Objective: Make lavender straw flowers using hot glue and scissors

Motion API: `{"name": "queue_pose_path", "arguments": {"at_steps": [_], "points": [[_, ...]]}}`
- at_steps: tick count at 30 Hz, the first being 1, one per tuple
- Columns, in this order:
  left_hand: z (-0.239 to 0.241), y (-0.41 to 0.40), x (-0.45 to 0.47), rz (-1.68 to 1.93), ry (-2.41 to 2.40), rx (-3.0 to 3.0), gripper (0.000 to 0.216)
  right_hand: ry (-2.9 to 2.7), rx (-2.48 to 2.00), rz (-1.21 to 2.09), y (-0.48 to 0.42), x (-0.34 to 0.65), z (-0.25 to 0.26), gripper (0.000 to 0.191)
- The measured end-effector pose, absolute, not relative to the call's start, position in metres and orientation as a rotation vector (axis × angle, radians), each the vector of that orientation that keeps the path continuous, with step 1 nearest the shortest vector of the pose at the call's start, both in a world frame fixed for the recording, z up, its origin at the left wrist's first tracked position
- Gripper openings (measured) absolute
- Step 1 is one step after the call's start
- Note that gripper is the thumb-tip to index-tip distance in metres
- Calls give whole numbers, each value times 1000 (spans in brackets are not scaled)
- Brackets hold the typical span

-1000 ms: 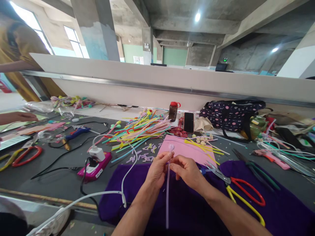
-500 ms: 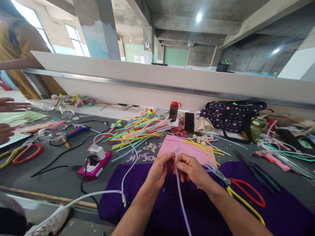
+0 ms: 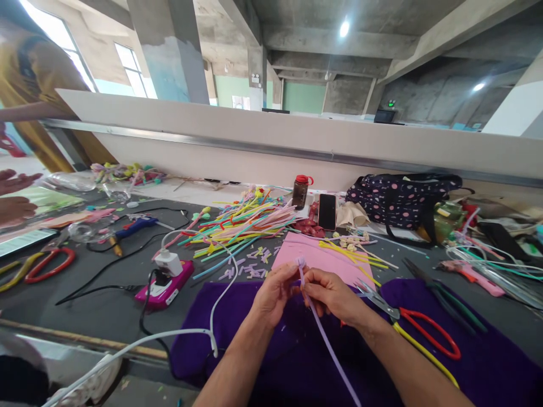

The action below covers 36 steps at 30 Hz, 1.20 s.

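A lilac pipe cleaner (image 3: 328, 339) with a small bunched head at its top is held over the dark purple cloth (image 3: 237, 305). My left hand (image 3: 274, 294) has its fingertips closed on it just below the head. Beside it, my right hand (image 3: 335, 295) pinches the stem between thumb and forefinger. The long tail slants down to the lower right. Behind my fingers lies a pink sheet (image 3: 297, 249), with yellow pipe cleaners (image 3: 345, 255) on its right part. Scissors (image 3: 428, 330) with red and yellow handles rest near my right forearm.
A heap of coloured pipe cleaners (image 3: 246, 223) and cut lilac pieces (image 3: 250, 265) lie behind. Pliers (image 3: 445, 297) are at right. A magenta power adapter (image 3: 165, 288) and a white cable (image 3: 139, 341) stand left. A bottle (image 3: 300, 195), a phone (image 3: 327, 212) and a bag (image 3: 394, 206) line the back. A co-worker's hands (image 3: 17, 195) show far left.
The pipe cleaner's tail has swung to the right, and its head has tipped slightly left and down between my fingers. Both my hands keep their grip. The co-worker's hands have moved left.
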State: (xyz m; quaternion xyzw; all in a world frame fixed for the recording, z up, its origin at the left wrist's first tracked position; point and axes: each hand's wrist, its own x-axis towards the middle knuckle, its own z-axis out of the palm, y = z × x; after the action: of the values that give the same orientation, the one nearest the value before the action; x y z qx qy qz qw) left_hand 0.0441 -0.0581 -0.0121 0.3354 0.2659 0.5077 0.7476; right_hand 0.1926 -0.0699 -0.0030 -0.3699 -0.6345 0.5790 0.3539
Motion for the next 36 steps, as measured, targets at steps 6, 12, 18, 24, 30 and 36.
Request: {"name": "queue_pose_path", "arguments": {"at_steps": [6, 12, 18, 24, 30, 36], "points": [[-15, -58, 45, 1114, 607, 756, 14, -1664, -949, 1456, -69, 192, -2, 21], [-16, -58, 47, 1143, 658, 839, 14, -1667, -987, 1425, -70, 191, -1, 23], [-13, -61, 50, 1294, 825, 918, 13, -1623, -1005, 1405, -69, 191, -4, 21], [-14, -61, 50, 1276, 833, 930, 14, -1587, -1026, 1458, -68, 193, -2, 24], [-20, -57, 47, 1165, 761, 896, 14, -1590, -1036, 1508, -67, 196, -1, 26], [-20, -56, 47, 1191, 715, 805, 16, -1599, -1050, 1484, -70, 196, 0, 26]]}}
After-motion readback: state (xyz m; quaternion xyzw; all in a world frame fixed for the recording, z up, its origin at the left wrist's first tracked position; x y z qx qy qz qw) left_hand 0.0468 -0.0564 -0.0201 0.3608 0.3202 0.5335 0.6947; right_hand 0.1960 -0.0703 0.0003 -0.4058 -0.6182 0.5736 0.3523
